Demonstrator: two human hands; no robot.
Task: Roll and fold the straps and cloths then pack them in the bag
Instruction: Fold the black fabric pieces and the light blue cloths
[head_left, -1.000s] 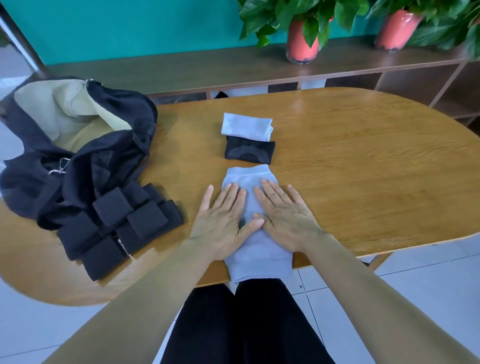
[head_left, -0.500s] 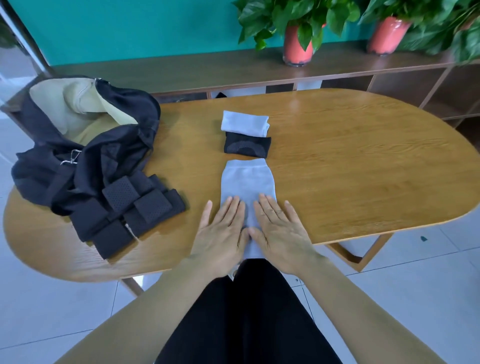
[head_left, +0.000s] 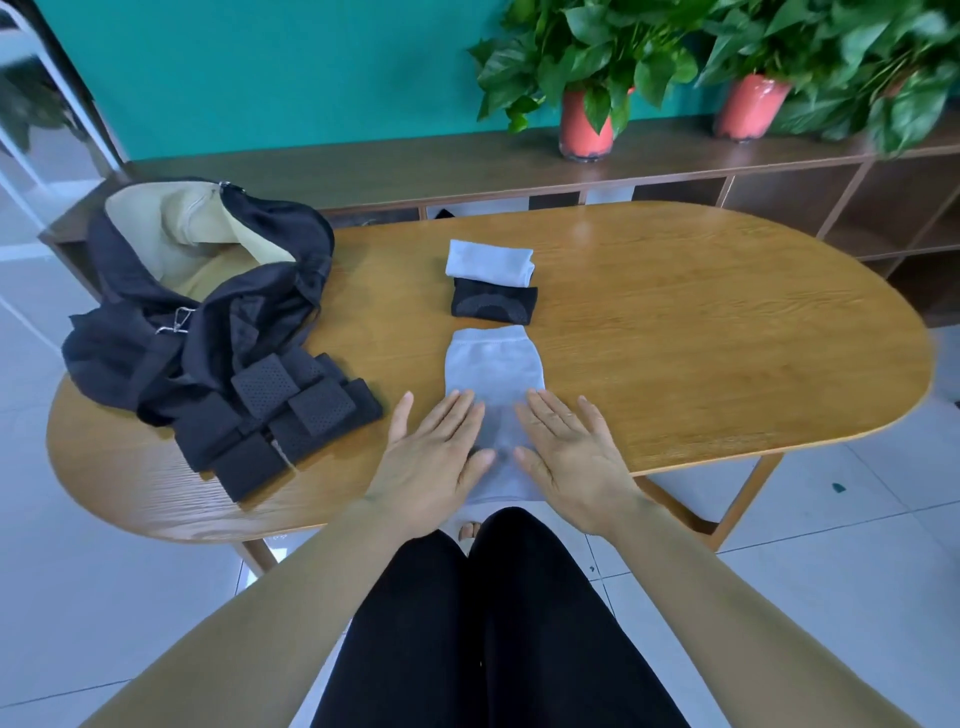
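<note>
On the pale cloth (head_left: 494, 364), hands (head_left: 431, 462) (head_left: 571, 457) flat.

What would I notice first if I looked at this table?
Two flat hands, the left hand and the right hand, rest on a pale blue cloth at the near edge of the wooden table. At the table's left end lies an open black bag with black straps beside it. Green plants in red pots stand behind.

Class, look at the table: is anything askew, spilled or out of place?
Nothing is spilled or damaged. The pale blue cloth reaches the table's near edge, and the black straps lie in a loose heap against the open bag.
</note>
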